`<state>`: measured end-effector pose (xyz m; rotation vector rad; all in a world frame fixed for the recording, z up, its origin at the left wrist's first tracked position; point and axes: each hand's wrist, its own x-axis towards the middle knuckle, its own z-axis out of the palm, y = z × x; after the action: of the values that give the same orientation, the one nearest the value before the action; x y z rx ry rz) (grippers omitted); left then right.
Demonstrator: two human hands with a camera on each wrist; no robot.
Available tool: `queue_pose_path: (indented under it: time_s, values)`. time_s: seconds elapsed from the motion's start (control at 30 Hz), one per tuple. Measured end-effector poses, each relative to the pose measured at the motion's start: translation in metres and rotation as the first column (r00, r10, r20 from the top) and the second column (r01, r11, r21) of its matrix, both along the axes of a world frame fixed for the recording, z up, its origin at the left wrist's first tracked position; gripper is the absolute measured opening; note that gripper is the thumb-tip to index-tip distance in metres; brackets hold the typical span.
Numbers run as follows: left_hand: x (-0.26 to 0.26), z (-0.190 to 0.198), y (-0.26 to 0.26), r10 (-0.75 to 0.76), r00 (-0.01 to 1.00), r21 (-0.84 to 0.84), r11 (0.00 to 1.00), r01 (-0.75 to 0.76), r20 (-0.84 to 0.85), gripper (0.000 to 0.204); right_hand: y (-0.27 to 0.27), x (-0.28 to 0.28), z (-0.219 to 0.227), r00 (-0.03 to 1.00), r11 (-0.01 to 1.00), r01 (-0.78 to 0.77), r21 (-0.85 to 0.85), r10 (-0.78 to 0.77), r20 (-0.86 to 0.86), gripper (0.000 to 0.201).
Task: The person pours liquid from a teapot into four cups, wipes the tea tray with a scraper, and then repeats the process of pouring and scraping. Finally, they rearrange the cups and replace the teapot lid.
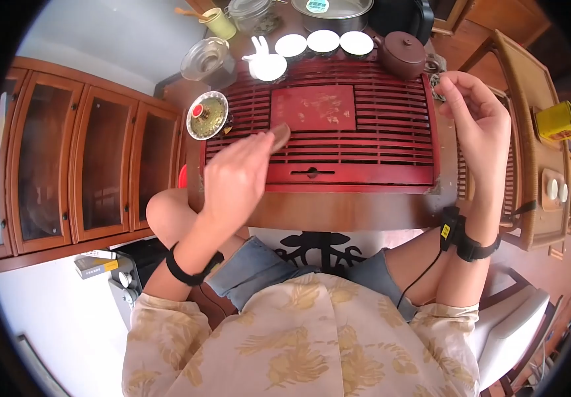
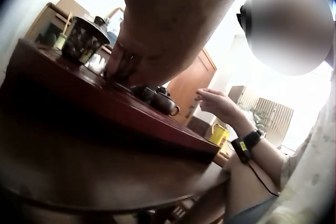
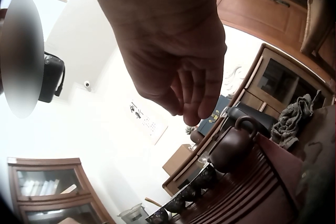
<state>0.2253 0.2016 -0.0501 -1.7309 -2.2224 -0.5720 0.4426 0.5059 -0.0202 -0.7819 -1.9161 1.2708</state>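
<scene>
My left hand (image 1: 236, 172) is low over the left front of the red slatted tea tray (image 1: 395, 155), palm down. It pinches a small flat brown piece with a rounded edge (image 1: 281, 137); its kind cannot be made out. Nearest to that hand, at the tray's left edge, stands a lidded gaiwan (image 1: 207, 116) with a red knob. Past the tray's right edge my right hand (image 1: 481, 116) is raised, fingers loosely bent, nothing visible in them. A dark brown teapot (image 1: 401, 54) sits at the tray's back right corner, beyond the right hand; the right wrist view shows the teapot (image 3: 231, 148) below the fingers.
Three white-lined cups (image 1: 323, 42) line the tray's back edge beside a white rabbit-like figure (image 1: 267, 65). A glass vessel (image 1: 207, 61) stands behind the gaiwan. A crumpled grey cloth (image 3: 294, 120) lies near the teapot. Rightward, a wicker stand (image 1: 530, 165) holds a yellow tin (image 1: 557, 122).
</scene>
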Motion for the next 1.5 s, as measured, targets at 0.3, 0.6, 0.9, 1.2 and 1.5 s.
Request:
queue_pose_path:
  time_s: [0.3, 0.6, 0.9, 1.2, 1.5]
  values:
    - [0.023, 0.013, 0.013, -0.127, 0.987, 0.045, 0.991, 0.123, 0.098, 0.028, -0.002, -0.002, 0.000, 1.000, 1.000, -0.012, -0.013, 0.012, 0.008, 0.026]
    - [0.070, 0.006, 0.011, -0.287, 0.956, -0.036, 0.956, 0.290, 0.063, 0.032, -0.004, -0.003, 0.006, 0.998, 1.000, 0.010, -0.002, -0.009, 0.058, 0.025]
    - [0.032, 0.034, 0.038, -0.183, 0.970, 0.109, 0.980, 0.167, 0.162, 0.024, 0.000, -0.004, -0.005, 0.996, 0.998, 0.056, 0.003, -0.056, -0.068, 0.022]
    - [0.001, -0.001, 0.087, -0.106, 0.993, 0.090, 0.991, 0.101, 0.050, 0.024, -0.003, -0.003, 0.000, 1.000, 0.999, -0.002, 0.039, 0.001, 0.027, 0.026]
    - [0.012, -0.015, 0.111, -0.120, 0.993, 0.077, 0.990, 0.120, -0.001, 0.027, -0.003, -0.004, 0.001, 0.999, 0.999, 0.025, 0.046, -0.024, -0.021, 0.021]
